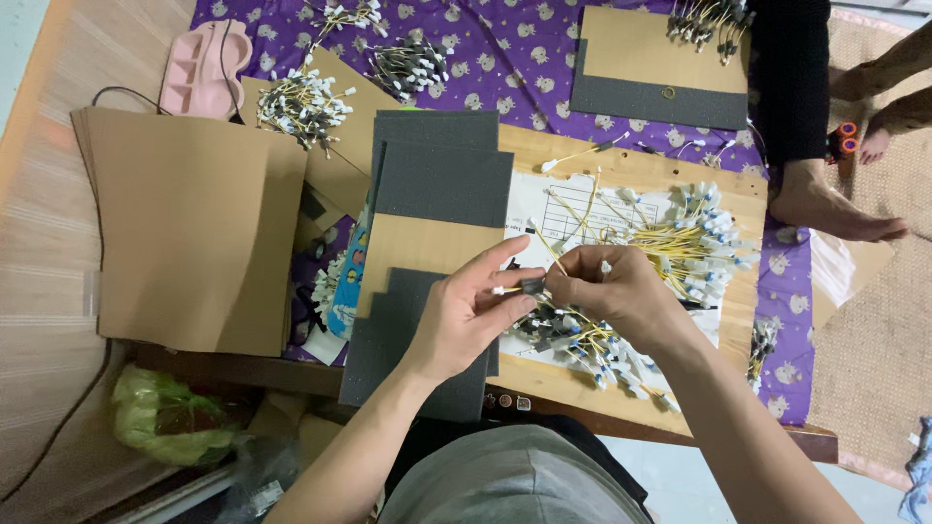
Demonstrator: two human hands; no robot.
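My left hand (473, 311) and my right hand (610, 288) meet over a wooden board (621, 167). Between their fingertips they pinch a small dark connector (532, 285) with thin yellow wires. Just below the hands lies a bundle of yellow wires with white and black ends (582, 344). A larger loose heap of the same wires (684, 238) spreads over a white printed sheet (532, 206) to the right. Under my left hand sits a stack of grey foam and brown cardboard panels (442, 184).
A pile of brown cardboard sheets (194, 228) lies at left, a pink tray (199, 68) behind it. More wire bundles (301, 102) rest on the purple patterned cloth (505, 39). Another person's foot (835, 209) sits at right. A green bag (160, 417) lies lower left.
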